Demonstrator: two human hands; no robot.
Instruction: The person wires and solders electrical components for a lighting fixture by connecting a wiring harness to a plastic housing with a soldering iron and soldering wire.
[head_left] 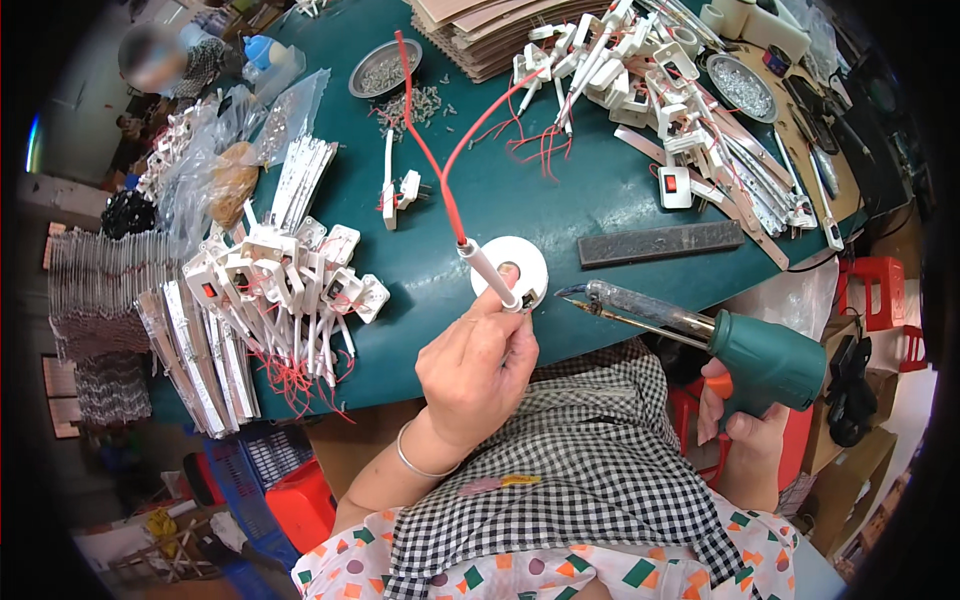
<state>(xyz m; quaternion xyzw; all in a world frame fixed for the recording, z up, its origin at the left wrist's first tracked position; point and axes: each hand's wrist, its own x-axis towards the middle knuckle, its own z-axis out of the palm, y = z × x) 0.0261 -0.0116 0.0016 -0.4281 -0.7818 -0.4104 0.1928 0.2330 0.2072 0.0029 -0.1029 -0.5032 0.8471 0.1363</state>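
Observation:
My left hand (475,365) is closed in a pinch on a white sleeved cable (490,272). Two long red wires spread upward from the cable's far end. A small dark part shows at my fingertips, too small to name. Just behind them a white ring-shaped roll (535,262) lies on the green table; one finger overlaps its middle. At the right, my right hand (745,430) grips a green soldering gun (770,360) with an orange trigger. The gun's tip (572,292) points left, a short way from my left fingertips and apart from the cable.
White switch housings with red wires (270,280) pile up on the left, more (640,80) at the far right. A dark flat bar (660,243) lies right of the roll. Two metal bowls (385,70) of small parts and stacked brown boards (480,40) stand at the back.

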